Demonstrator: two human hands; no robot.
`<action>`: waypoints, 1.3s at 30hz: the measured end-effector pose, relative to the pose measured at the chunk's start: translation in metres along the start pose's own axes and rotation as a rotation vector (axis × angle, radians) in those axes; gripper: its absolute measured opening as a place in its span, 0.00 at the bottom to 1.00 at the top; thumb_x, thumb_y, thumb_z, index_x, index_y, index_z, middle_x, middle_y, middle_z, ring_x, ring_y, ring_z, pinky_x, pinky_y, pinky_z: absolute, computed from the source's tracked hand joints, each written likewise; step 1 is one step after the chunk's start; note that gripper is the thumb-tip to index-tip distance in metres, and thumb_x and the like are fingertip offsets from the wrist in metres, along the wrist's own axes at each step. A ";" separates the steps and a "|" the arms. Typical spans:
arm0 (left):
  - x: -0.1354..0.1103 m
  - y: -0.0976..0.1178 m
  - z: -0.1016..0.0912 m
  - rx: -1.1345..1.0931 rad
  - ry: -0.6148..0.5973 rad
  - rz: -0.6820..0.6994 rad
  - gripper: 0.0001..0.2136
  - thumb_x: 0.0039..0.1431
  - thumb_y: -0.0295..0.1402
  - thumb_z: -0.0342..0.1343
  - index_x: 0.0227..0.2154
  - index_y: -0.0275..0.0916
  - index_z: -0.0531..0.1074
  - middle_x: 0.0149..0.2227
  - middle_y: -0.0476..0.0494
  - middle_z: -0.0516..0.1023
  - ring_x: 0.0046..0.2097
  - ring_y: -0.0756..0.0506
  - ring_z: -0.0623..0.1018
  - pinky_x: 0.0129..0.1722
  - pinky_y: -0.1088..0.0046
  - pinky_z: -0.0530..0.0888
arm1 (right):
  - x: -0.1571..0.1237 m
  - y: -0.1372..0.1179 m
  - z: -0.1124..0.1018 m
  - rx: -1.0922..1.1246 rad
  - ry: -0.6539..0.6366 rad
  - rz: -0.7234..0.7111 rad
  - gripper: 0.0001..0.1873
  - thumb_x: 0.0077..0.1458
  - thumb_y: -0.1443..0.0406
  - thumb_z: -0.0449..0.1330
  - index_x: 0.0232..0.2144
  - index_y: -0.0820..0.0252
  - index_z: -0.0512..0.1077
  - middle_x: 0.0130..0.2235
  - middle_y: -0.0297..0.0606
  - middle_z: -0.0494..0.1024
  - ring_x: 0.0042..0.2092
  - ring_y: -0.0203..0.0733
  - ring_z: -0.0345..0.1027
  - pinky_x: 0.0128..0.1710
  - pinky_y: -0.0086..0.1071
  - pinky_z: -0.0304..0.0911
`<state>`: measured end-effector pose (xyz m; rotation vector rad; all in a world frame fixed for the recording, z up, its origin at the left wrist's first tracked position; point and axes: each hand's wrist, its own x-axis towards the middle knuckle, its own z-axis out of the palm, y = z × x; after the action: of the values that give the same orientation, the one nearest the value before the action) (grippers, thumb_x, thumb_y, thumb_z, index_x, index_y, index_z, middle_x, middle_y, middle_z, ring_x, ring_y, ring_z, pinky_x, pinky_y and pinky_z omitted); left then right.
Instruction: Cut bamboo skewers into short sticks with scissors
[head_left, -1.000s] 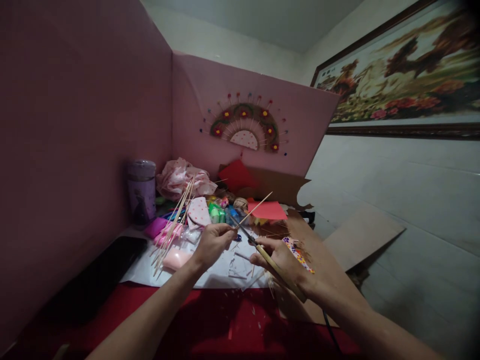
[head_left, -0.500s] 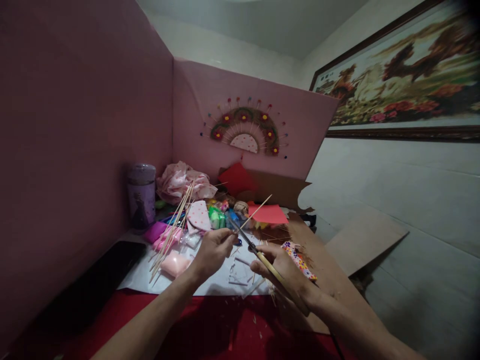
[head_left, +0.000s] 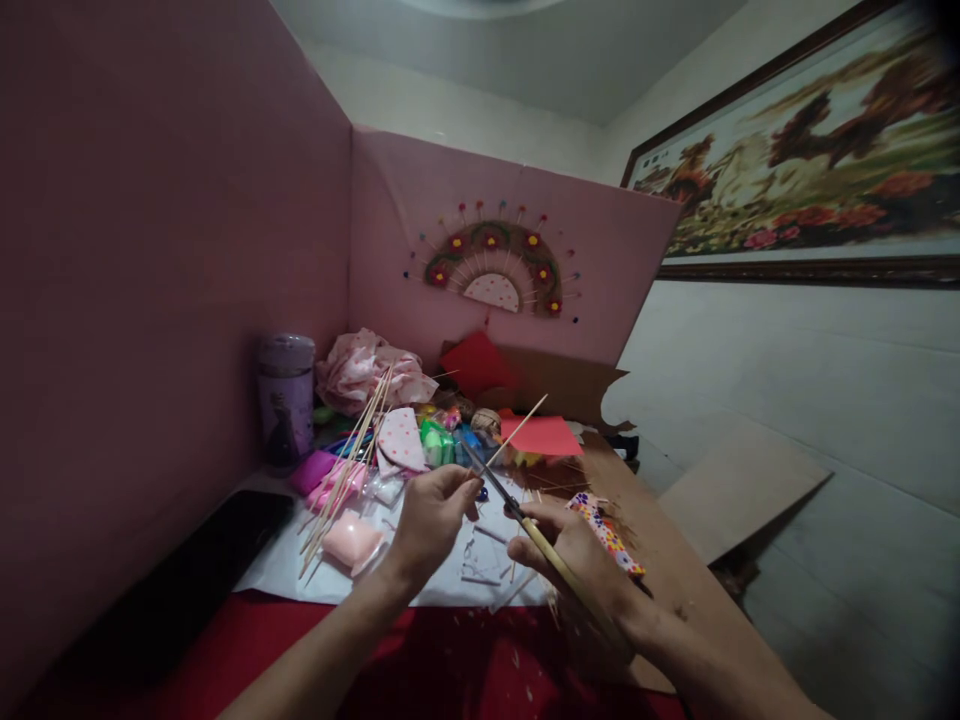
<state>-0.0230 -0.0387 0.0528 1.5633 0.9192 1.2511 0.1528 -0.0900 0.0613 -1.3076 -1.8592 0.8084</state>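
Stick [head_left: 525, 424], thin and pale, occupies the centre of the head view, held above the worktop [head_left: 457, 655], which is covered in red cloth. Its near end is pinched between the thumb and fingers of the left hand [head_left: 435, 510]. From that grip, the long axis runs forward and rightward, toward the worktop's far right corner. Whether the free end also rises cannot be determined.

The right hand [head_left: 574, 545] is wrapped around the handle of a hand tool [head_left: 551, 555]. The tool's long axis follows the opposite diagonal, pointing from the right hand toward the worktop's far left corner.

Governing relation: in this view, the dark blade portion crosses the stick just beyond the left fingertips. The left hand is the nearer of the two to this crossing; the right hand is set farther back, along the handle. Most of the visible stick lies on the far right side of the blade. Contact between blade and stick cannot be confirmed.

Adjacent items: a white sheet [head_left: 450, 585] lies below the hands, bearing loose strips [head_left: 480, 579]. Toward the worktop's left edge, a bundle of sticks [head_left: 352, 465] rests beside a pink pouch [head_left: 354, 542]. Toward the right edge, a patterned piece [head_left: 611, 537] lies next to the right hand, by a brown board [head_left: 675, 555].
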 end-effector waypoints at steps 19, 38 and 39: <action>0.009 0.005 -0.013 -0.490 -0.259 -0.474 0.12 0.42 0.37 0.59 0.21 0.37 0.62 0.11 0.57 0.59 0.12 0.59 0.49 0.12 0.82 0.44 | 0.008 -0.003 -0.003 0.009 -0.057 -0.026 0.23 0.43 0.46 0.61 0.25 0.62 0.70 0.21 0.29 0.57 0.26 0.33 0.47 0.23 0.26 0.45; 0.011 0.004 -0.016 -0.506 -0.303 -0.528 0.13 0.38 0.35 0.61 0.21 0.37 0.61 0.10 0.58 0.59 0.11 0.60 0.50 0.12 0.83 0.43 | 0.004 0.004 0.003 -0.005 -0.055 -0.001 0.22 0.44 0.48 0.61 0.30 0.63 0.71 0.22 0.29 0.59 0.26 0.33 0.48 0.24 0.27 0.47; 0.011 0.004 -0.016 -0.509 -0.307 -0.536 0.13 0.38 0.36 0.61 0.22 0.36 0.62 0.11 0.58 0.60 0.11 0.60 0.50 0.12 0.83 0.44 | 0.004 0.003 0.003 -0.004 -0.050 0.005 0.22 0.43 0.48 0.61 0.28 0.63 0.70 0.22 0.29 0.59 0.25 0.33 0.48 0.24 0.27 0.47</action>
<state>-0.0366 -0.0266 0.0609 0.9777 0.6850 0.7534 0.1510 -0.0851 0.0578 -1.3054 -1.8983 0.8478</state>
